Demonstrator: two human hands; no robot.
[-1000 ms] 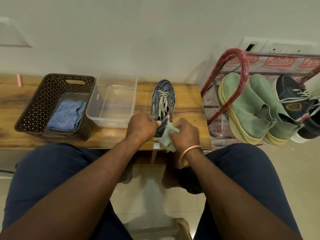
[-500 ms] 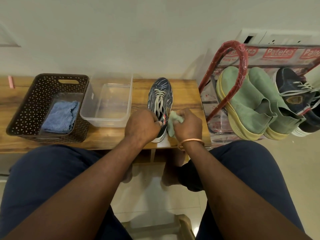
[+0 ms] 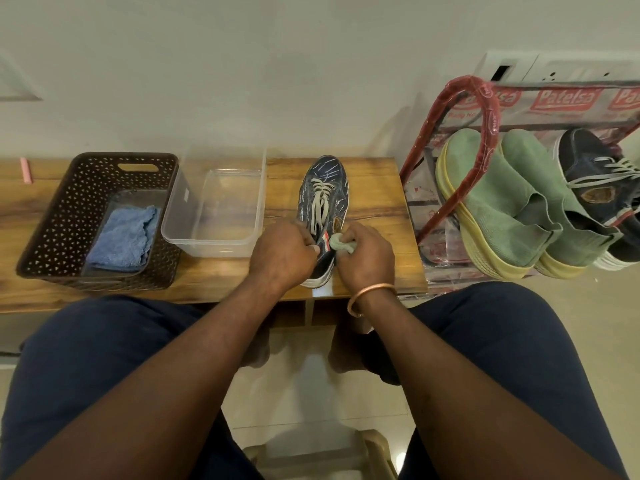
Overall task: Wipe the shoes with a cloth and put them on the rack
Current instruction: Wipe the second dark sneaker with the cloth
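Observation:
A dark blue sneaker (image 3: 323, 192) with pale laces stands on the wooden bench (image 3: 374, 202), toe pointing away from me. My left hand (image 3: 282, 252) grips its heel end from the left. My right hand (image 3: 365, 256) holds a small pale green cloth (image 3: 341, 244) bunched against the shoe's right side near the collar. The shoe rack (image 3: 460, 140) with a red wrapped frame stands to the right of the bench. On it rest two green slip-on shoes (image 3: 498, 206) and a dark blue laced sneaker (image 3: 595, 174).
A brown perforated basket (image 3: 52, 230) at the left holds a folded blue cloth (image 3: 123, 239). A clear plastic tub (image 3: 214, 206) sits between basket and shoe. My knees frame the bench's front edge; a stool (image 3: 322, 455) shows below.
My right hand with the green cloth has moved from the shoe's heel, forward along its right side toward the collar. The left hand has kept its hold.

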